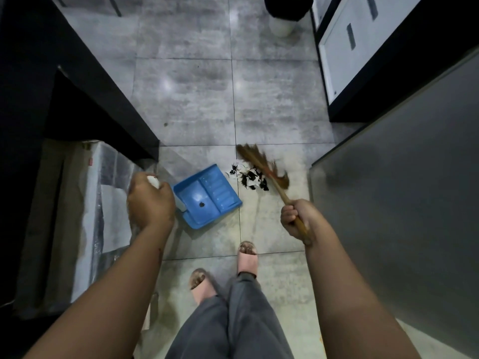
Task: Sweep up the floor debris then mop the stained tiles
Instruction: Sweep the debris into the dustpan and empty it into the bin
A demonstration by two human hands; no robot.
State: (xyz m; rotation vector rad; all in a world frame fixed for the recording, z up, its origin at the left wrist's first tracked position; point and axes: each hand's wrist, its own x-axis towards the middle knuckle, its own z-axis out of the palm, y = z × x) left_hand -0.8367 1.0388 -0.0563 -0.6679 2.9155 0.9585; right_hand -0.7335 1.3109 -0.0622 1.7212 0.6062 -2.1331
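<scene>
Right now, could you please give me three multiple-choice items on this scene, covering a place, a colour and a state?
1. Where does the debris pile lie?
A) Inside the dustpan
B) On the tiles, between the dustpan and the broom
C) On a chair

2. What colour is the dustpan?
A) Blue
B) Red
C) Green

3. What is the right hand doing?
A) Hanging open
B) Pressing the floor
C) Gripping the broom's handle

Answers: 1 B, the scraps sit on the tiles just off the dustpan's lip; 2 A, its tray is plainly blue; 3 C, its fingers curl round the wooden handle.
</scene>
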